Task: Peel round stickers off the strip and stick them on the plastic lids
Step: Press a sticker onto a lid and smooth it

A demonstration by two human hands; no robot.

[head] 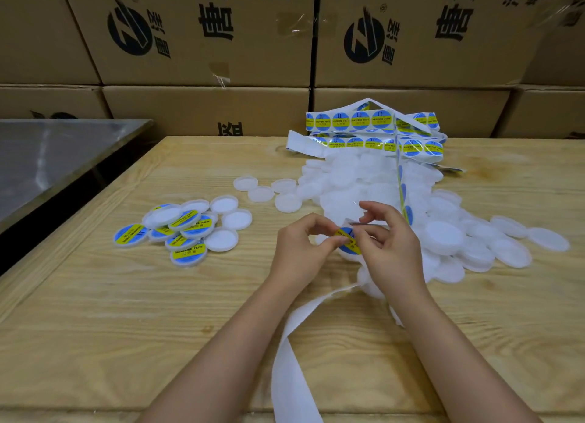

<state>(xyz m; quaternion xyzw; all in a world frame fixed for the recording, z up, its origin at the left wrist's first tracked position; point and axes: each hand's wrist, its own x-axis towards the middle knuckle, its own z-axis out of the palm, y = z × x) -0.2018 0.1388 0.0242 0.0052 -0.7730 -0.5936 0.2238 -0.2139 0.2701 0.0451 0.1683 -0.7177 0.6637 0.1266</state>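
Meanwhile, a round sticker [347,239] was pinched between the left hand [299,248] and the right hand [391,248] over a lid, a few stickered lids [177,229] having been set aside leftward, while many bare lids [411,220] and the strip [373,128] were left beyond.

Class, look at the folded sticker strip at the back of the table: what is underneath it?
The sticker strip rests on the big heap of plain white lids, which spills toward the hands. How many lids lie beneath it, and the wooden table there, is covered.
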